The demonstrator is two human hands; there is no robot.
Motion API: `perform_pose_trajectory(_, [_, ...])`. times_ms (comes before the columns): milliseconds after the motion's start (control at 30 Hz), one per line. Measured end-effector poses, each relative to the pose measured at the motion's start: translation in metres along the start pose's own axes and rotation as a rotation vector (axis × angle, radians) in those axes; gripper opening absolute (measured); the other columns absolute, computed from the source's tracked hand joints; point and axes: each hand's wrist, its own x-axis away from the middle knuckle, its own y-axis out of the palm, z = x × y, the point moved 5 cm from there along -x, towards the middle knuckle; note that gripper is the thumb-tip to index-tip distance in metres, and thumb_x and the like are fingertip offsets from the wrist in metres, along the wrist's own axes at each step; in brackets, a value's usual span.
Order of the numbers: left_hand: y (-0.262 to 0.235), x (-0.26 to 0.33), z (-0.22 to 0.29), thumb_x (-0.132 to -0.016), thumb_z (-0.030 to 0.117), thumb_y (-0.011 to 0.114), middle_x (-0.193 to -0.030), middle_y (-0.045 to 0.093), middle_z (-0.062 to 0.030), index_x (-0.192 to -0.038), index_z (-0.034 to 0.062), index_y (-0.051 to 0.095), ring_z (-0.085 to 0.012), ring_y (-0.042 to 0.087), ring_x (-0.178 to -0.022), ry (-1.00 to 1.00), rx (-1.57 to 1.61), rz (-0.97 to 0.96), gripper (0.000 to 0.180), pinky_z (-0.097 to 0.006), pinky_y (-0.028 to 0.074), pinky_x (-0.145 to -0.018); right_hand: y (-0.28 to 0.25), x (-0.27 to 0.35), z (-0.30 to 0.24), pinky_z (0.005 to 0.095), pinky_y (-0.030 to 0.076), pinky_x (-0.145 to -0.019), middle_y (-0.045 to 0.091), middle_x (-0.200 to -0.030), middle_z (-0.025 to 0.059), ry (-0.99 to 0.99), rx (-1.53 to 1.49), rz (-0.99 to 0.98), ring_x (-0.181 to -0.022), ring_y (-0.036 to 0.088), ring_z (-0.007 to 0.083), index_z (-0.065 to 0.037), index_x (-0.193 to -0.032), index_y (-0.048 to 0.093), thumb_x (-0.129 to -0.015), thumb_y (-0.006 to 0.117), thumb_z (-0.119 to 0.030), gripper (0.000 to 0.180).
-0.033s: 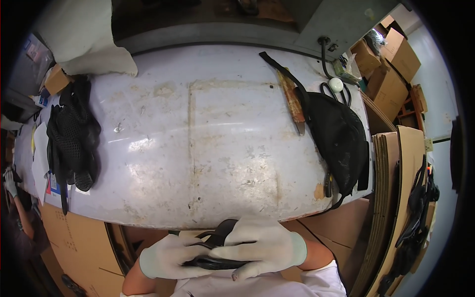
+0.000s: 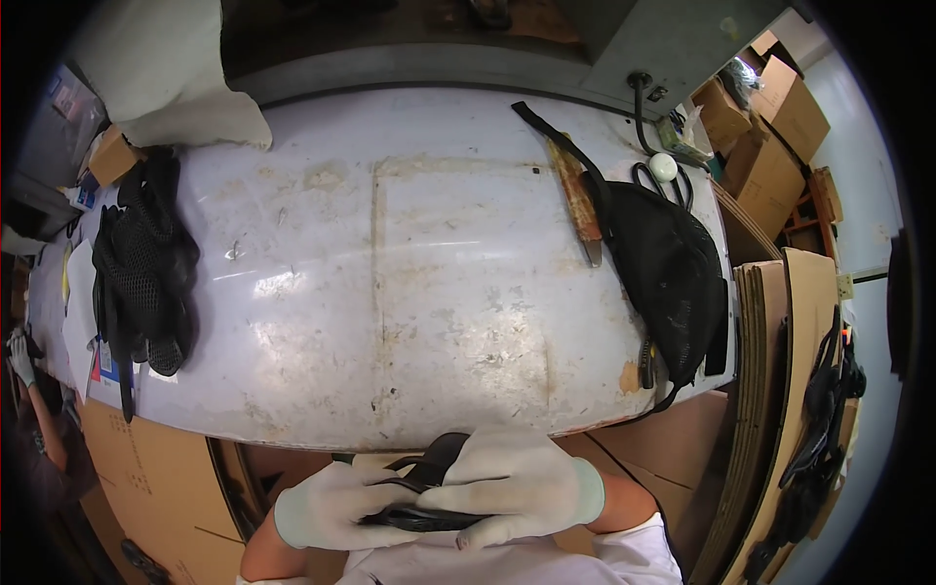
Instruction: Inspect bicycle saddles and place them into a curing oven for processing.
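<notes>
Both my hands wear whitish gloves with pale green cuffs and meet close to my body, just below the table's near edge. A folded black item (image 2: 427, 472) with a strap-like upper part and a shiny lower part lies between them; its kind is partly hidden by the gloves. My left hand (image 2: 336, 504) closes round its left end. From the right, my right hand (image 2: 517, 480) grips it, fingers laid across the strap and thumb underneath. On the table's right side rests a black waist bag (image 2: 658, 278) with its strap stretched toward the back.
Black mesh pieces (image 2: 146, 278) are heaped on the table (image 2: 292, 341) at left. A rusty-looking blade (image 2: 577, 200) lies against the waist bag's left edge. Behind it sit a white ball (image 2: 662, 168) and a cable. Cardboard sheets (image 2: 760, 380) stand at right; another person's arm (image 2: 44, 419) shows far left.
</notes>
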Motion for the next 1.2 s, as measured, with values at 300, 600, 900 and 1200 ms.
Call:
perform_pose_trajectory(300, [0.005,-0.01,0.037,-0.086,0.032,0.081,-0.101,0.071,-0.0145,-0.116,0.0063,0.07,-0.0314,0.069,-0.066,-0.249,-0.472,0.092,0.041,-0.037,0.054,-0.054,-0.005,0.0,0.01,0.0457,0.054,-0.089,0.069,-0.111,0.0179,0.153,0.143,0.062,-0.103,0.069,0.0361,-0.001,-0.11,0.07,-0.08,0.082,-0.028,0.043])
perform_pose_trajectory(600, [0.008,-0.014,0.042,-0.097,0.026,0.067,-0.1,0.065,-0.017,-0.133,0.0,0.059,-0.0284,0.068,-0.075,-0.111,-0.276,0.096,0.045,-0.036,0.056,-0.057,0.013,0.011,0.004,0.0492,0.052,-0.096,0.062,-0.109,0.019,0.298,0.298,0.181,-0.094,0.064,0.0321,-0.003,-0.105,0.061,-0.068,0.089,-0.024,0.051])
perform_pose_trajectory(900, [0.012,-0.006,0.03,-0.099,0.033,0.063,-0.089,0.068,-0.013,-0.134,0.0059,0.064,-0.0271,0.069,-0.072,-0.134,-0.322,0.134,0.044,-0.037,0.055,-0.055,0.012,0.011,0.008,0.0485,0.051,-0.088,0.06,-0.11,0.0161,0.172,0.296,0.27,-0.094,0.059,0.034,-0.003,-0.102,0.063,-0.077,0.081,-0.026,0.039])
perform_pose_trajectory(1200, [0.015,-0.009,0.032,-0.099,0.039,0.064,-0.078,0.068,-0.0114,-0.129,0.0103,0.069,-0.0266,0.067,-0.059,-0.237,-0.343,0.121,0.041,-0.037,0.052,-0.049,0.012,0.012,0.001,0.0443,0.046,-0.087,0.065,-0.105,0.0143,0.244,0.232,0.331,-0.093,0.056,0.0322,-0.005,-0.099,0.066,-0.078,0.075,-0.021,0.029])
